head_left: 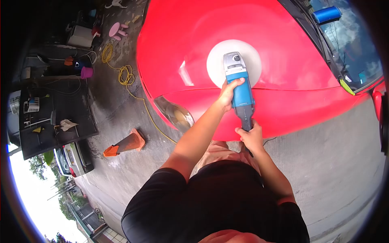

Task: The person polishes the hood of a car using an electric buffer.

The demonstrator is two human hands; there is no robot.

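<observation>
Red car hood (pixel 293 60) under blue polisher (pixel 242 95)

No text can be read: the small marking (pixel 243 103) on the blue polisher (pixel 242 91), between the left hand (pixel 229 95) and the right hand (pixel 253 136), is too tiny to make out.

1. Left arm (pixel 200 133) reaching forward and inward, fairly straight.
2. Left hand (pixel 230 95) farther out, closed in a grip; left thumb (pixel 236 82) laid across the top, fingers mostly hidden.
3. Right arm (pixel 273 170) bent at the elbow, forearm angled inward.
4. Right hand (pixel 253 137) nearer the torso (pixel 227 194), also gripping.
5. Hands near each other, apart.
</observation>
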